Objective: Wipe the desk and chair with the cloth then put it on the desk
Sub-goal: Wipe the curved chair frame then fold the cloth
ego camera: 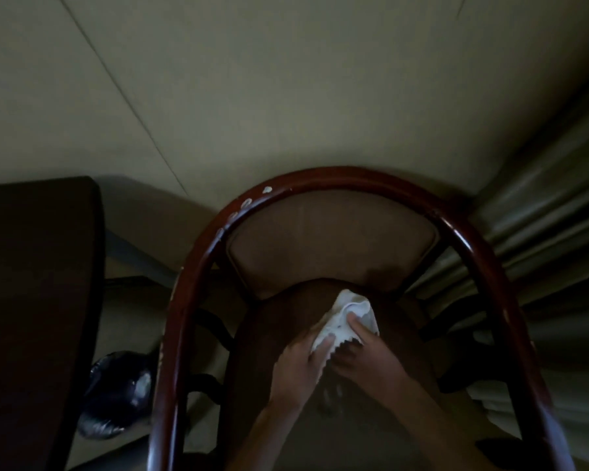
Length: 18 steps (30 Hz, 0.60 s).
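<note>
The left hand [298,363] and right hand [366,350] both clamp the cloth [349,312] on the chair [320,239] seat; desk [31,266] at nine o'clock.

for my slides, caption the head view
Left hand and right hand hold a white cloth on the armchair seat beside the desk
</note>
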### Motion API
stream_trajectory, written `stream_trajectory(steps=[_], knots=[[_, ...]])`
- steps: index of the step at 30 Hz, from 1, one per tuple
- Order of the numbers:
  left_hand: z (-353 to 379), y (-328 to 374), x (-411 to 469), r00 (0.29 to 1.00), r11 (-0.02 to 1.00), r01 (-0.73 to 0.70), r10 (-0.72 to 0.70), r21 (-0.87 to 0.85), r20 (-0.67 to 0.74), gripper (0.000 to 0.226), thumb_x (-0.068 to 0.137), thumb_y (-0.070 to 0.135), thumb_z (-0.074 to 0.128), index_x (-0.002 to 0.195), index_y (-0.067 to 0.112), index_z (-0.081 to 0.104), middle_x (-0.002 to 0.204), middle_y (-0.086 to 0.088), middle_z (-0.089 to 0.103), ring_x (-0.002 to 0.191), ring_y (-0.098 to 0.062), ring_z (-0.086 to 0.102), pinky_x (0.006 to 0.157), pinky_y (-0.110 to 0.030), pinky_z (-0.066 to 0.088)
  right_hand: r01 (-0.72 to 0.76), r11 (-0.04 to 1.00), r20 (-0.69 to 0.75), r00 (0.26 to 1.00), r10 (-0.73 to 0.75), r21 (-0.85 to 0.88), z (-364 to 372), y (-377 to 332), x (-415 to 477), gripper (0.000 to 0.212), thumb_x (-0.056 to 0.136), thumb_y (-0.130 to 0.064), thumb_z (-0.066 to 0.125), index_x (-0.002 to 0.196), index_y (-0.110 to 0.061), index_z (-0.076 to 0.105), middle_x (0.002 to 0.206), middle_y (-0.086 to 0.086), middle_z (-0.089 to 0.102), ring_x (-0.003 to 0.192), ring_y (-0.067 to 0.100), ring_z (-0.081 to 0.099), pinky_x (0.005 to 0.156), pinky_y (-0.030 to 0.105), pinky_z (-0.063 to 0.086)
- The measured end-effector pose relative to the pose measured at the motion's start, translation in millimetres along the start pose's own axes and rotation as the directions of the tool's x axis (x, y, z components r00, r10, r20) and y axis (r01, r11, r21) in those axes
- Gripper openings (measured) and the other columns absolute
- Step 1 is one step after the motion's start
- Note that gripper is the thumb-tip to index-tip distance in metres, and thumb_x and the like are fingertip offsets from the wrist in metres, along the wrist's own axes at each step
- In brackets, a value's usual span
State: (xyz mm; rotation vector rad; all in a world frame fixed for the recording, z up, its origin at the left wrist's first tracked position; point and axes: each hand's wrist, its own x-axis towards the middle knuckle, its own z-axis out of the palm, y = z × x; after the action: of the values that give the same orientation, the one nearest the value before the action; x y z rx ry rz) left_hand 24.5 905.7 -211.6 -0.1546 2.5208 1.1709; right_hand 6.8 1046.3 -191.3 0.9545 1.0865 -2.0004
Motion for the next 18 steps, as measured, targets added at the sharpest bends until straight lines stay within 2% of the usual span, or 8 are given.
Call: stream_trajectory(steps=[1,3,4,5,9,14,16,18], knots=[[-2,8,-9,1.0,0.999,0.011,-0.012,-0.042,-0.004,0.043,0.099,0.053,0.043,0.13,0.03,0.061,0.129,0.008,0.066,0.119,-0.009,0.06,0.1,-0.026,0.045,-0.021,0.998,-0.026,0.999,0.022,0.067,7,-2,-11,0.054,0.087,-0.044,0.064,0.13,-0.012,0.059,0.131,0.022,0.06,0.123,0.031,0.056,0.108,0.045,0.041],[-7,21,-22,0.999,0.991,0.041,-0.045,-0.124,-0.023,0.043,0.099,0.051,0.046,0.133,0.029,0.06,0.134,0.01,0.063,0.124,-0.005,0.057,0.108,-0.028,0.043,0.09,0.991,-0.018,0.996,-0.092,-0.103,21,-6,-32,0.054,0.093,-0.041,0.055,0.13,-0.002,0.057,0.129,0.026,0.06,0.121,0.036,0.057,0.108,0.05,0.039],[-11,26,-28,0.998,0.985,0.057,-0.062,-0.164,-0.028,0.042,0.099,0.049,0.047,0.133,0.029,0.061,0.134,0.01,0.063,0.124,-0.004,0.056,0.109,-0.031,0.043,0.024,0.992,0.045,0.999,-0.03,0.122,23,-6,-41,0.052,0.092,-0.039,0.055,0.126,0.0,0.06,0.123,0.027,0.063,0.114,0.037,0.061,0.104,0.05,0.042],[-15,32,-34,0.996,0.976,0.073,-0.081,-0.206,-0.027,0.037,0.1,0.046,0.049,0.129,0.029,0.063,0.129,0.011,0.066,0.121,-0.004,0.058,0.107,-0.034,0.044,-0.016,0.979,0.108,0.994,-0.006,0.205,19,-7,-42,0.05,0.091,-0.037,0.056,0.122,0.001,0.062,0.118,0.027,0.066,0.109,0.038,0.065,0.1,0.05,0.046],[-36,53,-48,0.989,0.941,0.135,-0.145,-0.31,-0.012,0.022,0.097,0.044,0.056,0.085,0.038,0.073,0.086,0.014,0.075,0.085,0.005,0.067,0.082,-0.027,0.053,0.157,0.987,0.13,0.98,-0.153,-0.02,4,-16,-70,0.045,0.087,-0.036,0.06,0.119,-0.004,0.064,0.114,0.023,0.069,0.105,0.035,0.067,0.09,0.046,0.049],[-56,89,-54,0.993,0.939,0.084,-0.106,-0.333,-0.048,0.031,0.098,0.036,0.056,0.088,0.01,0.068,0.079,-0.009,0.068,0.07,-0.007,0.06,0.064,-0.023,0.046,0.17,0.961,0.081,0.984,-0.156,-0.216,-6,-46,-103,0.045,0.072,-0.067,0.065,0.095,-0.028,0.071,0.092,-0.003,0.078,0.086,0.018,0.074,0.071,0.037,0.056],[-62,107,-57,0.996,0.937,0.061,-0.08,-0.344,-0.041,0.031,0.098,0.034,0.057,0.099,0.004,0.064,0.092,-0.019,0.068,0.079,-0.018,0.065,0.071,-0.032,0.051,0.159,0.938,0.098,0.986,-0.135,-0.309,-6,-59,-117,0.052,0.062,-0.073,0.072,0.092,-0.031,0.072,0.092,-0.005,0.078,0.088,0.017,0.073,0.076,0.039,0.056],[-67,122,-65,0.996,0.911,0.054,-0.079,-0.408,-0.044,0.023,0.098,0.032,0.059,0.111,0.014,0.063,0.103,-0.01,0.07,0.095,-0.021,0.069,0.085,-0.04,0.057,0.159,0.922,0.126,0.985,-0.121,-0.353,-4,-72,-131,0.051,0.064,-0.061,0.078,0.103,-0.028,0.07,0.096,-0.004,0.077,0.092,0.018,0.072,0.079,0.038,0.056]])
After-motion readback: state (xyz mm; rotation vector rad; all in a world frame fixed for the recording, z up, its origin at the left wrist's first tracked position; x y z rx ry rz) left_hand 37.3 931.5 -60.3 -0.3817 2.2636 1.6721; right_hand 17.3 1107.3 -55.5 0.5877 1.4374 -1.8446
